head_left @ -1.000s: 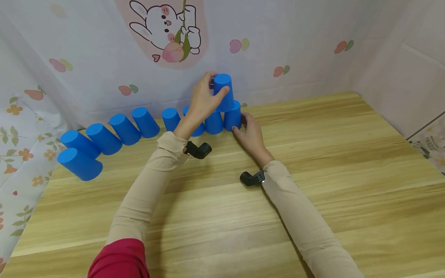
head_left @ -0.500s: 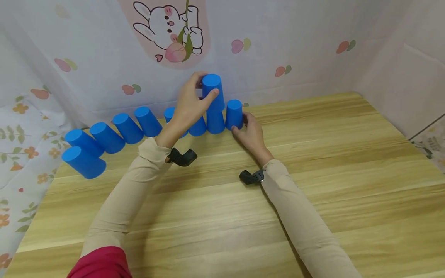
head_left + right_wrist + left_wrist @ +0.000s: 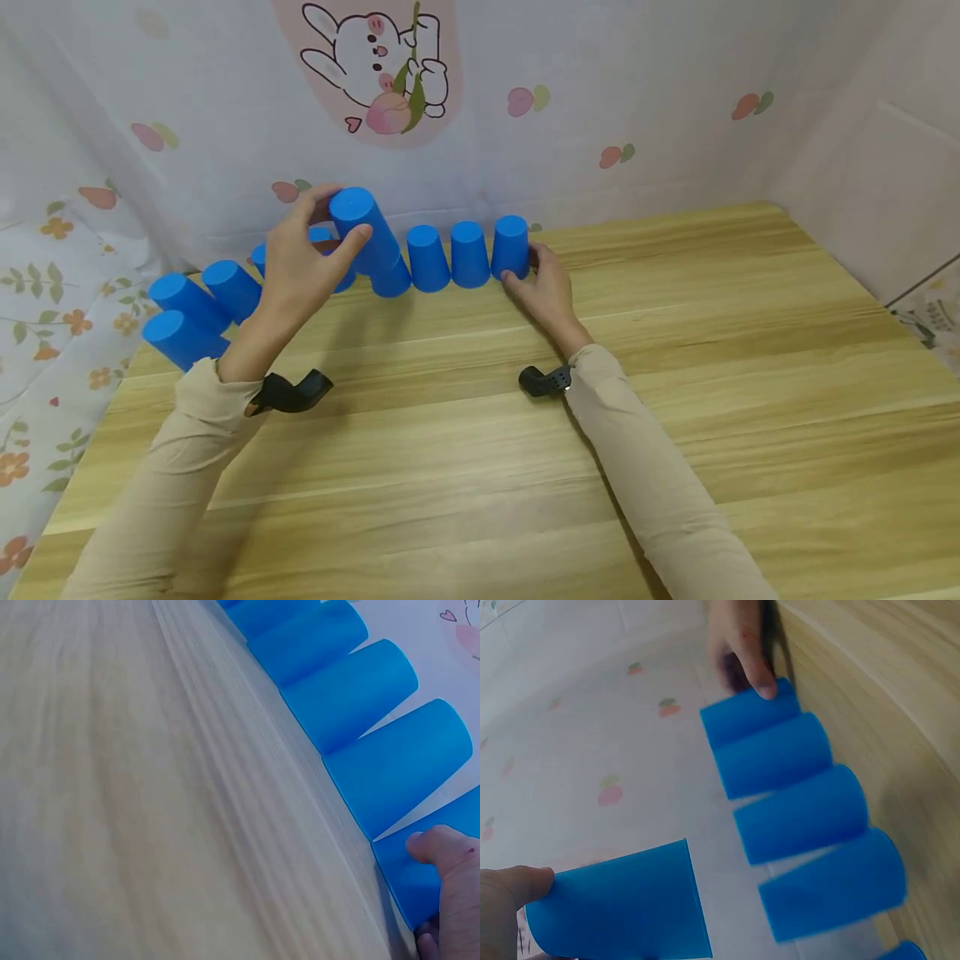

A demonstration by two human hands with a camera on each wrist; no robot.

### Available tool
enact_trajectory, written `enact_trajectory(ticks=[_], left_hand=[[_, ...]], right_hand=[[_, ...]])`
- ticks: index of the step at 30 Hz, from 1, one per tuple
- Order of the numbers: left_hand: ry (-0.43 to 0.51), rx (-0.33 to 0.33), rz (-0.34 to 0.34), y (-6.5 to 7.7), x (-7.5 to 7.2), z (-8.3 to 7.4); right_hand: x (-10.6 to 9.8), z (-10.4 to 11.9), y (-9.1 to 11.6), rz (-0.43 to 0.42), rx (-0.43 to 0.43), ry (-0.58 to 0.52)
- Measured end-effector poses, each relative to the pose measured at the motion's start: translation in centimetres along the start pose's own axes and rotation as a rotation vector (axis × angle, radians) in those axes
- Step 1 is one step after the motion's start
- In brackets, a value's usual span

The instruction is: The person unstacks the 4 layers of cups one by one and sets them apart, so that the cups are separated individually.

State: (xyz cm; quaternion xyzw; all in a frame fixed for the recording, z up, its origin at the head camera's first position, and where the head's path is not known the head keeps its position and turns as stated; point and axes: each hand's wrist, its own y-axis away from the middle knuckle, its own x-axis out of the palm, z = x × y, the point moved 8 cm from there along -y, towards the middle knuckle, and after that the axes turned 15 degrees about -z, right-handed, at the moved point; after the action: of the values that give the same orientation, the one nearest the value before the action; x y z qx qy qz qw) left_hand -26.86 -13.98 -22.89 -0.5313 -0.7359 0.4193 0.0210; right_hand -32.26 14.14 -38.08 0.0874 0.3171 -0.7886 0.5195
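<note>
My left hand (image 3: 298,262) grips a blue plastic cup (image 3: 366,232), mouth down, thumb on its near side. In the left wrist view that held cup (image 3: 619,904) is apart from the standing row; in the head view it overlaps a standing cup (image 3: 392,278). At the row's right end, my right hand (image 3: 549,287) holds the last upside-down cup (image 3: 511,248) low on its side. The right wrist view shows the thumb (image 3: 431,846) against this cup. Two more cups, a middle one (image 3: 429,260) and its neighbour (image 3: 469,256), stand between the hands.
Further upside-down cups (image 3: 187,302) continue leftward, partly hidden behind my left hand and wrist. One cup (image 3: 180,337) stands in front of the row's left end. A patterned cloth (image 3: 570,75) hangs behind the wooden table (image 3: 480,450).
My left hand has carried its cup leftward along the row and somewhat lower, uncovering the middle cups. The right hand stays at the rightmost cup.
</note>
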Motion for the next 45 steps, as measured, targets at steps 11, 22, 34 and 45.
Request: enact_trajectory(ticks=[11,22,34,45], left_hand=[[-0.122,-0.045,-0.082,3.5,-7.0,2.7],[-0.215,-0.140,-0.065,4.9,-10.4,5.2],[-0.332,-0.178,0.140,5.4,-10.4,7.0],[-0.473,-0.239,0.307,5.9,-10.5,9.9]], right_hand=[[0.0,0.0,0.0,-0.011,0.002,-0.003],[-0.2,0.1,-0.1,-0.012,0.014,-0.019],[-0.1,0.1,-0.2,-0.023,-0.013,-0.022],[0.0,0.1,-0.1,-0.020,-0.005,-0.017]])
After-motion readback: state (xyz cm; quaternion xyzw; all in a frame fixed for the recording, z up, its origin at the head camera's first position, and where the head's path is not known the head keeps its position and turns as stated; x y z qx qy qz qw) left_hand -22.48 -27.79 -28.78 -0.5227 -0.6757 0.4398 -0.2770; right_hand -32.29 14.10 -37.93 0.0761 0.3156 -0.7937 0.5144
